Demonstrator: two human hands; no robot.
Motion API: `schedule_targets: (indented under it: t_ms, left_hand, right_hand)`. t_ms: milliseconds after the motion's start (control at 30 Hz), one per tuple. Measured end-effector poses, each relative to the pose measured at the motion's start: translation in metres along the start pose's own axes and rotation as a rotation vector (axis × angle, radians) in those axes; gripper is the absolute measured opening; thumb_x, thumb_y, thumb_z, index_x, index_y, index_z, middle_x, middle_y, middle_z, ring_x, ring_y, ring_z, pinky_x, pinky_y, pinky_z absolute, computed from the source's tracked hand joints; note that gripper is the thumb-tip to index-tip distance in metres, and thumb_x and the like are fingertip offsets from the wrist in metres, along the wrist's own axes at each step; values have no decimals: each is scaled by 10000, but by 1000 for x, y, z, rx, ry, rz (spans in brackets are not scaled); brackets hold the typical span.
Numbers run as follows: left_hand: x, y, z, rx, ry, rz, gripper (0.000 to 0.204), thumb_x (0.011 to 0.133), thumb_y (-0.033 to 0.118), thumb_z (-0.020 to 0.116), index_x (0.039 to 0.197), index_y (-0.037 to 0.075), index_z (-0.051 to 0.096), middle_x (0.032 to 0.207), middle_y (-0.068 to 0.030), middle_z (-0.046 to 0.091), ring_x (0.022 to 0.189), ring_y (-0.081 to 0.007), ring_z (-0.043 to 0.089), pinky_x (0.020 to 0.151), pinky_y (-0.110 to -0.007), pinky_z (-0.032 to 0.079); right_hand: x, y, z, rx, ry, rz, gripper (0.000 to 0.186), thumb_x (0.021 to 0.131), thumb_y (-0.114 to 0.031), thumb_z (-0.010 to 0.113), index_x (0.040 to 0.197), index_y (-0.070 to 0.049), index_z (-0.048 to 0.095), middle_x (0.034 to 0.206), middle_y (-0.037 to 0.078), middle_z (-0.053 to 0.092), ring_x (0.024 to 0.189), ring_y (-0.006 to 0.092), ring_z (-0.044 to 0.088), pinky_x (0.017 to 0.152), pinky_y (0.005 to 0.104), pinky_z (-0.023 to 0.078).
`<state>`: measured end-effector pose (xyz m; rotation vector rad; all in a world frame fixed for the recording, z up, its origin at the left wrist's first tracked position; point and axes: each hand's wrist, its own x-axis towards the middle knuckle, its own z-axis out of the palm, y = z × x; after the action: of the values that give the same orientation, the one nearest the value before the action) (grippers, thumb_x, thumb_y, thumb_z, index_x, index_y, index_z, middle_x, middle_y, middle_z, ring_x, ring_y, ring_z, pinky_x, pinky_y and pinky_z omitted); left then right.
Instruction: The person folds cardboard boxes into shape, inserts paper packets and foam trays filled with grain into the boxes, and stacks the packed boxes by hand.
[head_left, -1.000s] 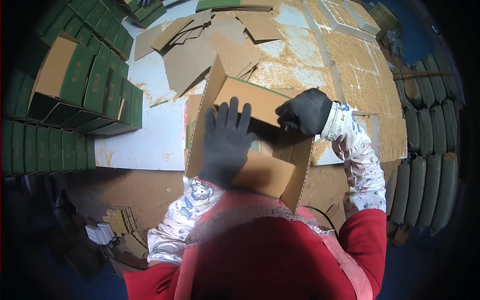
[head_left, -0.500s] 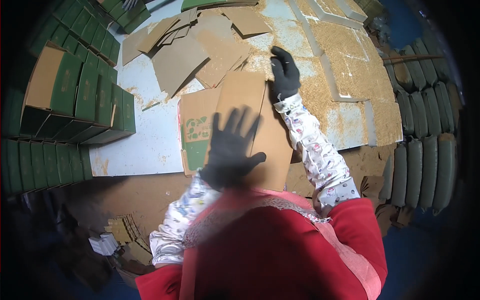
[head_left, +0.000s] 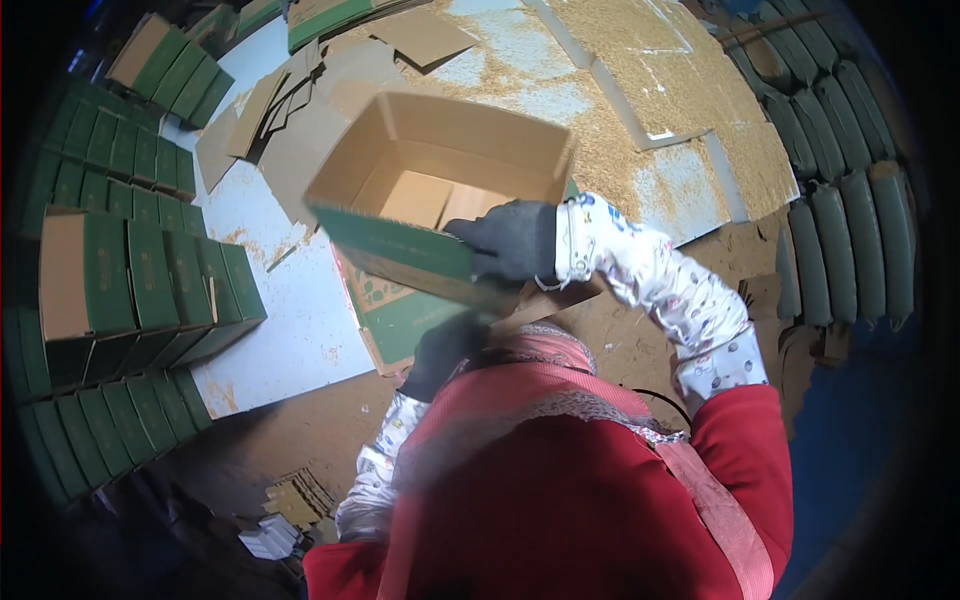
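An open cardboard box (head_left: 400, 250), green outside and plain brown inside, stands tilted above the near edge of the table, its mouth upward. Folded flaps show on its floor. My right hand (head_left: 515, 240), in a dark glove, is closed on the box's near wall by the right corner, fingers pointing left. Below the box, close to my apron, my left hand (head_left: 445, 355) is gloved too; its fingers are blurred and partly hidden, so their hold on the box cannot be made out. Under the box lies a flat green-and-brown printed carton (head_left: 400, 325).
Green boxes (head_left: 150, 275) stand in rows on the left. Loose brown cardboard sheets (head_left: 285, 150) lie behind the box. Sawdust-like crumbs cover white slabs (head_left: 690, 90) on the right. Stacked grey-green sacks (head_left: 855, 240) stand beyond the table at right.
The flat-looking brown flaps under my hands have given way to the box's open mouth: the box has been turned over. My right hand came nearer, and my left hand dropped below the box.
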<state>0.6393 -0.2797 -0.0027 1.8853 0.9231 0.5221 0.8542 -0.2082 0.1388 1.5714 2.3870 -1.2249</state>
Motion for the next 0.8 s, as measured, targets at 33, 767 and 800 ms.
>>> schedule_targets:
  t_ms: [33, 767, 800]
  left_hand:
    - [9, 35, -13, 220, -152, 6, 217, 811, 101, 524, 1002, 34, 603, 970, -156, 617, 893, -279, 591, 798, -346, 447]
    - [129, 22, -121, 738, 407, 21, 285, 768, 41, 494, 1036, 43, 592, 914, -191, 605, 817, -354, 576, 734, -402, 465]
    - [125, 29, -122, 709, 408, -44, 278, 769, 42, 508, 1032, 49, 597, 917, -190, 607, 828, -345, 582, 733, -389, 467]
  right_hand:
    - [-3, 23, -1, -187, -8, -28, 339, 780, -234, 505, 1078, -73, 496, 900, 161, 627, 854, 347, 606, 763, 435, 462]
    - [-71, 551, 123, 1884, 1700, 355, 252, 763, -250, 687, 882, -46, 599, 706, 56, 572, 514, 135, 498, 398, 241, 359]
    - [-61, 553, 117, 1707, 1545, 724, 285, 747, -243, 706, 926, -46, 602, 733, 50, 573, 548, 145, 488, 465, 276, 376]
